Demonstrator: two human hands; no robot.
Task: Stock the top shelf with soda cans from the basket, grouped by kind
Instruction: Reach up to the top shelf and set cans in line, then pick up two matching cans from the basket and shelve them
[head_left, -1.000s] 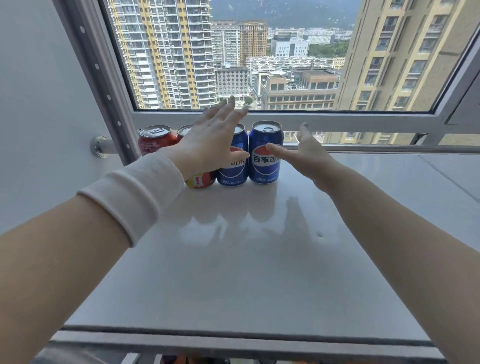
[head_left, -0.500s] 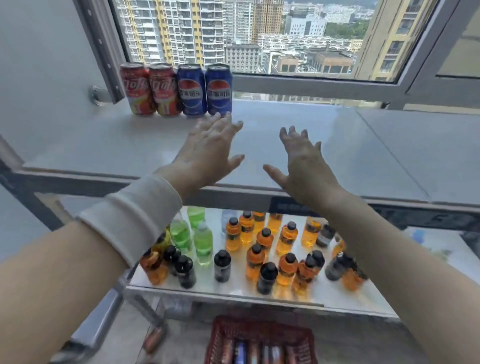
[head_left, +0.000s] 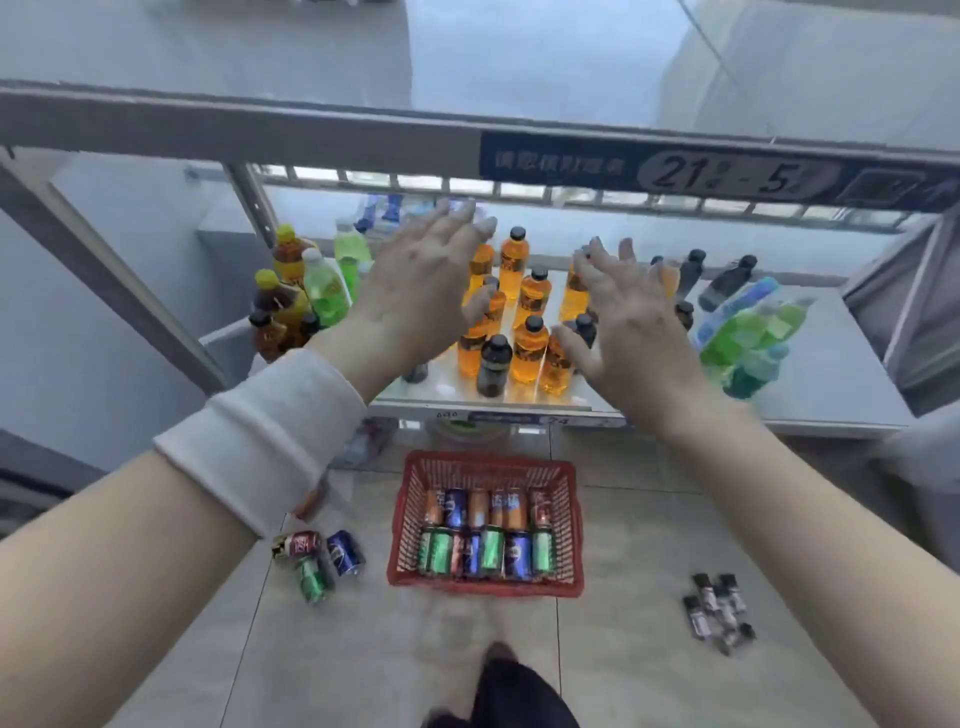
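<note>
Left hand: the left hand (head_left: 415, 291) is spread flat, palm down, fingers extended and apart – it holds nothing. A white cuff (head_left: 265, 431) covers the wrist.
Right hand: the right hand (head_left: 623, 322) is likewise spread wide, palm down, empty, level with the left and beside it.
Hand position: both hands hover in front of the middle shelf (head_left: 831, 415), below the front rail of the top shelf (head_left: 234, 130), and well above the basket.
Basket: the red basket (head_left: 485, 584) stands on the tiled floor (head_left: 623, 675), directly below and between the hands.
Soda cans: the soda cans in the basket (head_left: 483, 530) lie in two rows – orange, blue and red in the far row, green, blue and dark in the near row.
Loose cans: three loose cans (head_left: 317, 558) – one red, one blue, one green – lie on the floor just left of the basket.
Middle shelf contents: orange bottles (head_left: 530, 343) with dark caps stand behind the hands; green bottles (head_left: 748, 338) lie at the right.
Floor, right: a cluster of small dark items (head_left: 719, 613) lies apart from the basket; too blurred to identify.
</note>
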